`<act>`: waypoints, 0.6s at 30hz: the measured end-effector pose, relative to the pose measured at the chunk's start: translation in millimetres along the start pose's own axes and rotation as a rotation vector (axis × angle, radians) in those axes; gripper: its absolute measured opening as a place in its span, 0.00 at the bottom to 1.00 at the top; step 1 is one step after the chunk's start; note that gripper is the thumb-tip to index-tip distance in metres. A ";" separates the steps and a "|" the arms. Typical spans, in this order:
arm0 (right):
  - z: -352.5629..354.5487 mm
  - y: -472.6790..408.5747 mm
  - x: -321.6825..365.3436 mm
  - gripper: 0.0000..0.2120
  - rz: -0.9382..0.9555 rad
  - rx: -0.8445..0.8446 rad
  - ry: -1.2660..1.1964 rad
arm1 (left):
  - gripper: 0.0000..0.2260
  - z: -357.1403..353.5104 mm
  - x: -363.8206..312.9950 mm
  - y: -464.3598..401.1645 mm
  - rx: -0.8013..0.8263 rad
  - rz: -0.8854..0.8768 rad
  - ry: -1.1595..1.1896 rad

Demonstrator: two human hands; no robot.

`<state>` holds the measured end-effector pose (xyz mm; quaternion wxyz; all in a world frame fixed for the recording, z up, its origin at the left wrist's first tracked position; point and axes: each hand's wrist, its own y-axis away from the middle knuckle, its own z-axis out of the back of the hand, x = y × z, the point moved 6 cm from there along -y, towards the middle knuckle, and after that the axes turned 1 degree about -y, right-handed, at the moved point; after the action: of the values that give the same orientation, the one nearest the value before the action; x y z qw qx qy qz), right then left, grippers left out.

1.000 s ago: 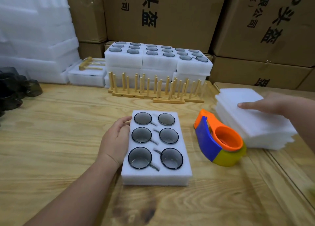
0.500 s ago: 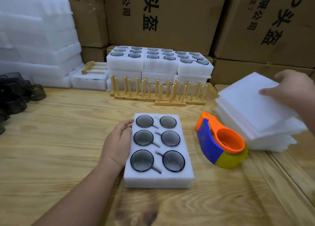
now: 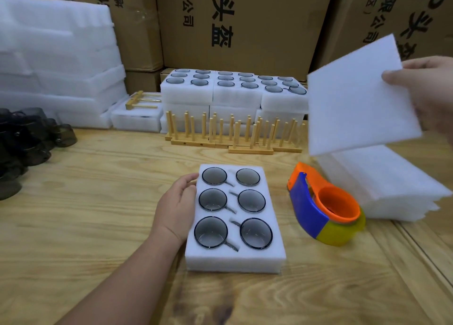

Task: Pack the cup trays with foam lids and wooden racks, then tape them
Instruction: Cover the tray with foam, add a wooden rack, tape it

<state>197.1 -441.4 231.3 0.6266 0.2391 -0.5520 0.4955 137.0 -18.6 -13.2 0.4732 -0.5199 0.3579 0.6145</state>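
A white foam cup tray (image 3: 235, 261) holding several grey glass cups lies on the wooden table in front of me. My left hand (image 3: 177, 207) rests against the tray's left side, fingers on its edge. My right hand (image 3: 426, 91) pinches a thin white foam lid (image 3: 355, 99) by its right edge and holds it tilted in the air, above the stack of foam lids (image 3: 382, 184) at the right. Wooden peg racks (image 3: 232, 135) stand in a row behind the tray. An orange, blue and yellow tape dispenser (image 3: 323, 204) sits between the tray and the lid stack.
More filled cup trays (image 3: 235, 96) are stacked behind the racks. Foam blocks (image 3: 56, 62) pile up at the back left, with dark cups (image 3: 24, 138) at the left edge. Cardboard boxes (image 3: 245, 22) form the back wall.
My right hand has lifted one foam lid off the stack and raised it into the air. My left hand has stayed at the tray's side.
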 end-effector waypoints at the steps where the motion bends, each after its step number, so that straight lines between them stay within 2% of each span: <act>1: -12.0 8.6 -0.1 0.14 -0.011 0.039 -0.069 | 0.17 -0.3 -0.3 0.2 0.000 0.001 0.000; 5: -71.3 56.4 -24.1 0.03 -0.137 0.227 -0.246 | 0.16 -0.9 -1.5 1.1 -0.003 0.019 0.000; 9: -126.4 107.0 -68.5 0.03 -0.300 0.324 -0.394 | 0.18 0.5 -4.1 4.2 -0.016 0.020 -0.026; 14: -166.5 146.0 -111.3 0.14 -0.410 0.330 -0.404 | 0.19 1.4 -5.6 4.4 -0.019 0.012 -0.043; 18: -175.5 152.1 -123.4 0.07 -0.369 0.298 -0.346 | 0.18 0.9 -6.4 4.6 -0.009 0.005 -0.037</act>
<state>154.7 -276.8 30.5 0.5607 0.5056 -0.5191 0.4007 132.5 -20.5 -7.0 0.4756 -0.5098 0.3478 0.6268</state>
